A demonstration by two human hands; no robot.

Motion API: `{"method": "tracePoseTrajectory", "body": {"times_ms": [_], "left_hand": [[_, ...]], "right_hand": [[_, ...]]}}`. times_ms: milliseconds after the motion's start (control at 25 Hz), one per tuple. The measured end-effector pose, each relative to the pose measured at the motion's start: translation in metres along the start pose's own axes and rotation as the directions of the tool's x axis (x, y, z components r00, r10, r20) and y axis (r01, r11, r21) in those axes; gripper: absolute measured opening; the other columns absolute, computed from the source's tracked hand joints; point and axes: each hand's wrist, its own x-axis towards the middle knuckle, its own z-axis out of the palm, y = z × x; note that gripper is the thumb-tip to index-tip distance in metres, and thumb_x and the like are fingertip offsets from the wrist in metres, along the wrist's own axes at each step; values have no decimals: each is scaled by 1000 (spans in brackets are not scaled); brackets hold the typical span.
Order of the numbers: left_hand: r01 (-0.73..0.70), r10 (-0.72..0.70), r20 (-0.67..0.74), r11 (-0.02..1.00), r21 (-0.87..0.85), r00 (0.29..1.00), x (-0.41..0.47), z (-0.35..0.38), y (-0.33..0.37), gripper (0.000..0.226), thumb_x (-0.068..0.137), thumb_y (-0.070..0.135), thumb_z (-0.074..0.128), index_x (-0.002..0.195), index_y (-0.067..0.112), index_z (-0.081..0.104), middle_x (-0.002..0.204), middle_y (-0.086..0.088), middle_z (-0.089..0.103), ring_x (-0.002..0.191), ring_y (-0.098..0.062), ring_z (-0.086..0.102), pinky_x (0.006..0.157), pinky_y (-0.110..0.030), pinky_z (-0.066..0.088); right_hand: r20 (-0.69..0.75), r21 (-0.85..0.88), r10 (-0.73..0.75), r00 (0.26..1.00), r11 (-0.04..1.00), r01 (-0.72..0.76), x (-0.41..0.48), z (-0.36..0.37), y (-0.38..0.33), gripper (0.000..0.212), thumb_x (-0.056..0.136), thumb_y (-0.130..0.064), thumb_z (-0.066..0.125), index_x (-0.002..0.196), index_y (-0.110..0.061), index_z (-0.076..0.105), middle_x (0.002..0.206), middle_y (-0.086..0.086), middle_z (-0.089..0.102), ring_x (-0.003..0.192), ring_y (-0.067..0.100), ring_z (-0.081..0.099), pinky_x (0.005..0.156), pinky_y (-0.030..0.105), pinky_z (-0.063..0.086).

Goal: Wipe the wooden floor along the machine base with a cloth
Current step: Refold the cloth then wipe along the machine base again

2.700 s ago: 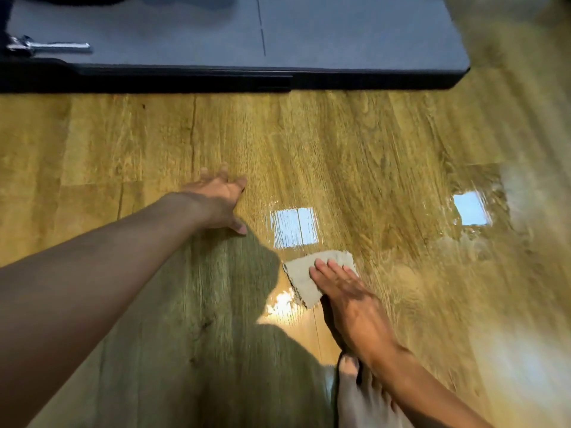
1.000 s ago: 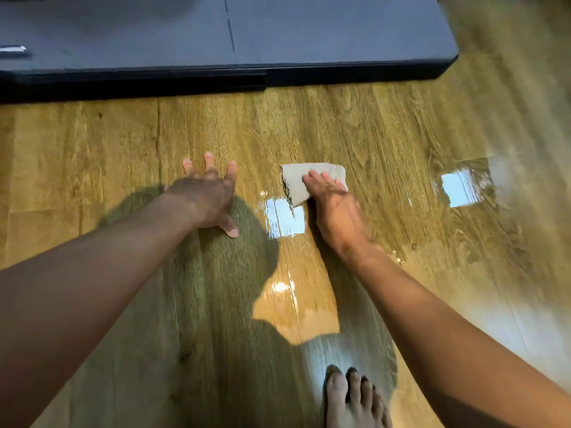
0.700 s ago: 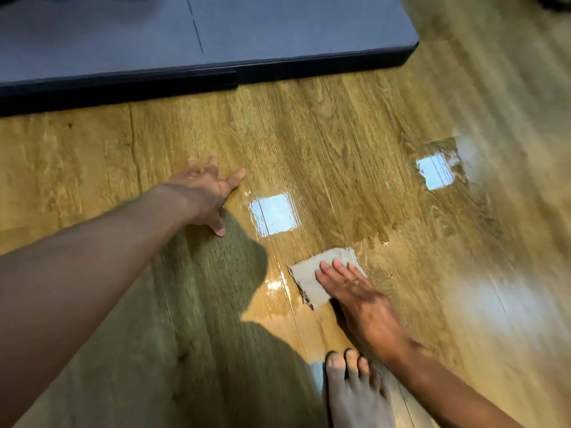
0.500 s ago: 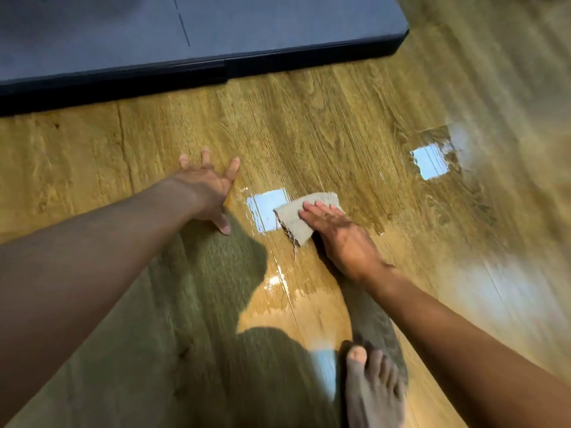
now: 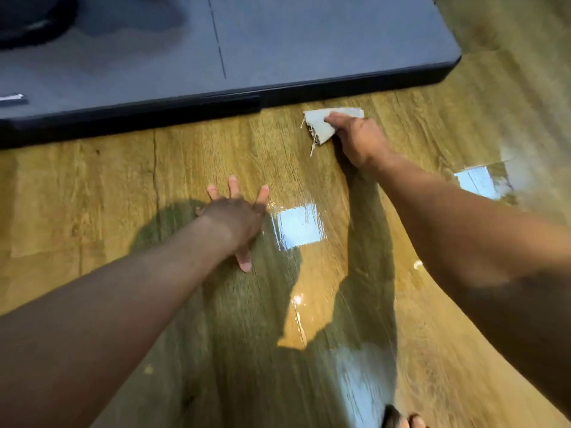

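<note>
A small pale grey cloth [image 5: 319, 123] with frayed threads lies on the wooden floor [image 5: 216, 156], just in front of the black edge of the grey machine base [image 5: 278, 97]. My right hand [image 5: 358, 137] presses down on the cloth, fingers over its right part. My left hand [image 5: 238, 217] rests flat on the floor nearer to me, fingers spread, holding nothing.
The grey base top [image 5: 309, 41] fills the far side; its right corner [image 5: 454, 64] ends with bare floor beyond. A metal piece [image 5: 12, 98] lies on the base at left. Bright window reflections [image 5: 298, 227] shine on the floor. Toes [image 5: 401, 420] show at the bottom edge.
My right hand has pushed the cloth away from me, from beside the left hand up to the edge of the machine base. The left hand stays planted on the floor.
</note>
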Motion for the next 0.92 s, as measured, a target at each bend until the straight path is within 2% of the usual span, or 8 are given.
{"method": "tracePoseTrajectory", "body": {"times_ms": [120, 200, 320, 480, 560, 680, 800, 920], "left_hand": [[-22, 23, -22, 999, 26, 1000, 0, 3, -4, 139, 68, 41, 82, 142, 27, -35, 147, -25, -31, 138, -55, -9, 111, -63, 22], [-28, 28, -34, 1000, 10, 999, 0, 5, -8, 139, 68, 41, 81, 141, 28, -36, 147, -25, -31, 137, -55, -11, 112, -63, 19], [-34, 33, -36, 999, -19, 999, 4, 7, -8, 141, 67, 38, 82, 138, 28, -39, 144, -26, -33, 135, -57, -13, 111, -65, 18], [-33, 32, -44, 999, -27, 999, 8, 6, -9, 141, 67, 37, 83, 138, 28, -39, 143, -26, -34, 135, -57, -15, 110, -66, 19], [-25, 24, -38, 999, -24, 999, 7, 7, -9, 141, 67, 37, 83, 139, 30, -37, 144, -24, -35, 136, -55, -14, 111, -64, 18], [-21, 21, -39, 1000, 6, 999, 5, 7, -8, 141, 67, 39, 83, 140, 30, -37, 146, -22, -34, 137, -54, -12, 111, -62, 18], [-7, 9, -46, 999, 39, 999, 6, 7, -9, 142, 65, 43, 83, 140, 30, -37, 148, -24, -33, 137, -56, -11, 111, -61, 18], [3, 0, -58, 999, 52, 998, 7, 6, -10, 144, 62, 47, 84, 142, 30, -35, 150, -26, -29, 138, -57, -6, 111, -61, 20]], "right_hand": [[2, 82, 156, 988, 984, -156, 13, 4, -5, 41, 95, -28, 34, 133, -36, 46, 132, 6, 56, 118, 32, 54, 102, 37, 42], [-40, 150, 190, 981, 972, -182, -12, 14, -21, 45, 97, -20, 27, 138, -32, 43, 144, 3, 44, 133, 26, 40, 110, 38, 31], [-70, 127, 56, 996, 991, -47, -102, 28, -41, 66, 89, 4, 26, 145, -30, 31, 153, 1, 30, 141, 23, 26, 115, 42, 23], [-35, 45, -151, 988, 987, 153, -124, 8, -27, 65, 85, 13, 39, 142, -18, 40, 148, 2, 39, 135, 21, 39, 113, 34, 28], [-39, 11, -25, 999, 1000, 25, -80, 0, -25, 61, 88, 11, 39, 139, -22, 44, 144, 0, 45, 121, 24, 54, 99, 33, 43], [-36, 70, 109, 993, 992, -106, -66, -6, -41, 57, 91, 7, 36, 138, -23, 44, 146, -1, 43, 123, 25, 52, 102, 38, 40], [-35, 80, -42, 999, 996, 45, -167, 7, -41, 67, 85, 16, 40, 143, -18, 37, 150, -3, 32, 137, 17, 31, 111, 33, 25], [-10, 43, -164, 986, 986, 164, -278, 16, -37, 75, 72, 20, 54, 139, -11, 44, 143, 7, 44, 134, 22, 37, 111, 45, 28]]}}
